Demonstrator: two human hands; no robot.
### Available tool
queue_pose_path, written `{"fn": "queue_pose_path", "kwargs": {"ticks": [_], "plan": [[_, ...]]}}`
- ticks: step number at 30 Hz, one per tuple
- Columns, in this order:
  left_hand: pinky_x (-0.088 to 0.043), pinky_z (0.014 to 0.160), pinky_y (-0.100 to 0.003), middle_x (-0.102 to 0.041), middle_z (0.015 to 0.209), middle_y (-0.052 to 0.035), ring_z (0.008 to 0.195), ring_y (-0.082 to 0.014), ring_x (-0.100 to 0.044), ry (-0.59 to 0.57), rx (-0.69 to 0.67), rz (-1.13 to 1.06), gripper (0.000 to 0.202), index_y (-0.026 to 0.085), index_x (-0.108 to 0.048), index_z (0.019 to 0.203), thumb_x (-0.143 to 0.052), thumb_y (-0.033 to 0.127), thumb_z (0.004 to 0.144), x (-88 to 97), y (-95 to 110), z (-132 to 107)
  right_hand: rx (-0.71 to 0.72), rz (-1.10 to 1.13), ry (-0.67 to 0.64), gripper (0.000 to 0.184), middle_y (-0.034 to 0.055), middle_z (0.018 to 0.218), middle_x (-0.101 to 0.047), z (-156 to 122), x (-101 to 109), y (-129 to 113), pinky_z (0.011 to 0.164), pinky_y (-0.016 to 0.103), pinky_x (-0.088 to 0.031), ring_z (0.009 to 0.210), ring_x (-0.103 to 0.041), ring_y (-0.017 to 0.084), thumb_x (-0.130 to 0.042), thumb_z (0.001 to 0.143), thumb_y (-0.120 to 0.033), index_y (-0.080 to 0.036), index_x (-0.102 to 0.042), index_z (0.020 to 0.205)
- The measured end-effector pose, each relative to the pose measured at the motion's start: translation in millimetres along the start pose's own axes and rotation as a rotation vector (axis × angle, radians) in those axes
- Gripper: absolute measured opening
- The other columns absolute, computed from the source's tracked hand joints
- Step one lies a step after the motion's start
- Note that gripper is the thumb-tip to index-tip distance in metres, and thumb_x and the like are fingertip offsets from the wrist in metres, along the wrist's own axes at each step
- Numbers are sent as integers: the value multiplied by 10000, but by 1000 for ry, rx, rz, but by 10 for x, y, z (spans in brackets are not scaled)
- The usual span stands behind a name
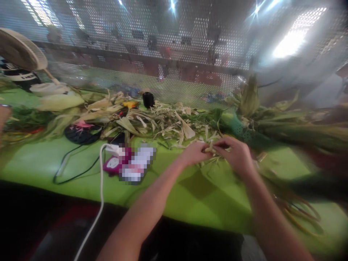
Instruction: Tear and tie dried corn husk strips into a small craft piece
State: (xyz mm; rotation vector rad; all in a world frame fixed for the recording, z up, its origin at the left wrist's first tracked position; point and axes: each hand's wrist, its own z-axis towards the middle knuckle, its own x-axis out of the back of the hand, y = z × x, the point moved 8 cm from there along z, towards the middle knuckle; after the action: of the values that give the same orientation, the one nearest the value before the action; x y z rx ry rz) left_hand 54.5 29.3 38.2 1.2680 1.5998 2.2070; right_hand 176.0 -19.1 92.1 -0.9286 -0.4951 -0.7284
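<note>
A small bunch of pale husk strips (209, 148) is pinched by the fingertips of the left hand (195, 153) and the right hand (236, 151). It is held between the two hands, over the green table (168, 197), and a dark shadow (199, 185) is cast below. Just past the hands, a messy heap of dry husks (130, 124) is spread along the table. To the left, a purple power box (115, 165) is seen with a white plug (115, 149) stuck in it, and its side is touched by a flat thing hidden by squares (138, 163). A black can (148, 99) is placed behind the heap. Farther left, a fan (23, 49) is seen. At the back, the table is edged by a metal wall full of holes (179, 81).
</note>
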Motion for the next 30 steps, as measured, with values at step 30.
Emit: {"fn": "queue_pose_path", "kwargs": {"ticks": [30], "plan": [[-481,967,-396,-737,835,-66,922,-218,-707,470,65,-1363,410,167,-622,904,-800,458,678,-145,-318,63,-380,550,73,287,49,804,-699,-129,-702,164,656,295,-467,702,-600,171,-693,784,-443,-174,-697,884]]}}
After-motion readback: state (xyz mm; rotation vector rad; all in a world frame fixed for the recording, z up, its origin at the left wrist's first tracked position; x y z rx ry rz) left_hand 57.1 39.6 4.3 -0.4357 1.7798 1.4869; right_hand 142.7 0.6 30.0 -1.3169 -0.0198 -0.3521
